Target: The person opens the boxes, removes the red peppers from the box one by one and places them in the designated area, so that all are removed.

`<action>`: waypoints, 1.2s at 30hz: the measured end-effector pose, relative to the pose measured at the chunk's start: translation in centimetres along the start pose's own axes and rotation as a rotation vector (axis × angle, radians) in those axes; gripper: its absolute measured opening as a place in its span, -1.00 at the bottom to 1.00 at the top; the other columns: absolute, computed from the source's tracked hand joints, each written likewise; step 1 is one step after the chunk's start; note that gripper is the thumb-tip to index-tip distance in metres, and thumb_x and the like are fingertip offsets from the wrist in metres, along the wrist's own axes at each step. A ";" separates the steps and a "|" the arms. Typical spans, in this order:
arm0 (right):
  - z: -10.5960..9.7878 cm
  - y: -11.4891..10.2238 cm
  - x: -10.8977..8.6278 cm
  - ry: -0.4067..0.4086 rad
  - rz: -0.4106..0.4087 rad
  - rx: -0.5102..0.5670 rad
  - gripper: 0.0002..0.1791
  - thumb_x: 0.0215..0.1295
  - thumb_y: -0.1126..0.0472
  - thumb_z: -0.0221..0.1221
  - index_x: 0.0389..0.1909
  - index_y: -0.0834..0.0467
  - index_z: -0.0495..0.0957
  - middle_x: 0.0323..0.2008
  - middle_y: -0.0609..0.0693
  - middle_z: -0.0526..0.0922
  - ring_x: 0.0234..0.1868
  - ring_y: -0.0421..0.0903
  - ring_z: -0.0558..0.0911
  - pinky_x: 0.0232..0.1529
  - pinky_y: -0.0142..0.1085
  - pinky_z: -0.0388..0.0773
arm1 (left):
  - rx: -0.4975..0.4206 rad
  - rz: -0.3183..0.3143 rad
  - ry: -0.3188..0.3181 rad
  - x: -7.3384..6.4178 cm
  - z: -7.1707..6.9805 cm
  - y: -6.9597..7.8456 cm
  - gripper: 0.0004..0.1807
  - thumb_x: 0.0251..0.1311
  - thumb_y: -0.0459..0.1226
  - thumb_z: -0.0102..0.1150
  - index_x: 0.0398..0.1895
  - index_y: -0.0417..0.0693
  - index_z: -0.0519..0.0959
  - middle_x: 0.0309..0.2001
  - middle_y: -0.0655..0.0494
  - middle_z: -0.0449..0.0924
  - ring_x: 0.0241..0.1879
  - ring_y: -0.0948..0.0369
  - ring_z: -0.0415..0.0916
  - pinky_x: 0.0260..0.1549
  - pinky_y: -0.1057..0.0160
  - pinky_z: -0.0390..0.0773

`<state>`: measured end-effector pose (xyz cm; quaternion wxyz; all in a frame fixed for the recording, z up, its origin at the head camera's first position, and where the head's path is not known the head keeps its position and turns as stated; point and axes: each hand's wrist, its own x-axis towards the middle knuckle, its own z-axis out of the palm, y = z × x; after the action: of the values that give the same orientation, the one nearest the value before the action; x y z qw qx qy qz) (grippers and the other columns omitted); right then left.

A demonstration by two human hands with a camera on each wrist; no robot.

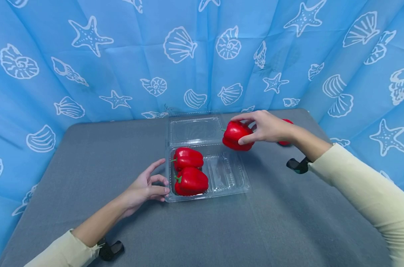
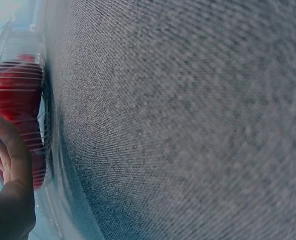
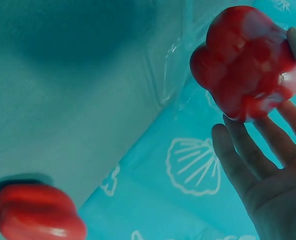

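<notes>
My right hand (image 1: 268,127) grips a red bell pepper (image 1: 236,134) between thumb and fingers, raised over the far right part of a clear plastic clamshell container (image 1: 226,191). The right wrist view shows the lobed bottom of this pepper (image 3: 245,70). Two more red bell peppers, a far one (image 1: 188,157) and a near one (image 1: 191,181), lie side by side in the container's left half, stems to the left. At the container's left side, my left hand (image 1: 142,190) rests its loosely bent fingers against the rim.
The container's clear lid (image 1: 195,130) lies folded back towards the curtain. Another red bell pepper (image 3: 40,212) sits on the grey cloth-covered table (image 1: 222,233), partly hidden behind my right wrist in the head view. A blue seashell curtain (image 1: 122,55) borders the table.
</notes>
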<state>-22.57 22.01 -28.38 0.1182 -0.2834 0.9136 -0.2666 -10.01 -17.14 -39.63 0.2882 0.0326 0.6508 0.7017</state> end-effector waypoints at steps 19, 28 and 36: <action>-1.9 4.6 -1.2 0.232 0.203 -0.097 -0.11 0.04 0.07 0.48 0.41 0.15 0.33 0.16 0.28 0.49 0.16 0.28 0.43 -0.15 0.15 0.62 | 0.012 -0.004 0.006 0.0 0.0 0.0 -0.03 0.24 -0.40 0.25 0.57 0.18 -0.10 -0.13 0.00 0.54 -0.23 0.08 0.62 -0.18 0.13 0.66; -0.8 6.4 -1.4 0.382 0.251 -0.114 -0.10 0.07 0.07 0.46 0.42 0.20 0.30 0.21 0.29 0.44 0.16 0.30 0.42 -0.10 0.24 0.57 | 0.014 -0.005 0.005 0.0 0.0 0.0 -0.04 0.24 -0.39 0.24 0.57 0.19 -0.11 -0.12 0.00 0.54 -0.22 0.09 0.62 -0.17 0.13 0.65; 1.0 7.9 -1.4 0.410 0.293 -0.148 -0.16 0.19 0.00 0.36 0.40 0.27 0.28 0.28 0.32 0.39 0.21 0.32 0.38 0.01 0.28 0.50 | 0.014 0.001 0.000 -0.1 -0.1 0.0 -0.05 0.25 -0.39 0.23 0.57 0.19 -0.11 -0.12 0.01 0.54 -0.21 0.10 0.62 -0.16 0.13 0.65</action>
<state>-24.69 27.90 -33.55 -0.0534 -0.0957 0.9668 -0.2308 -10.01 -17.27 -39.63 0.2876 0.0348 0.6556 0.6973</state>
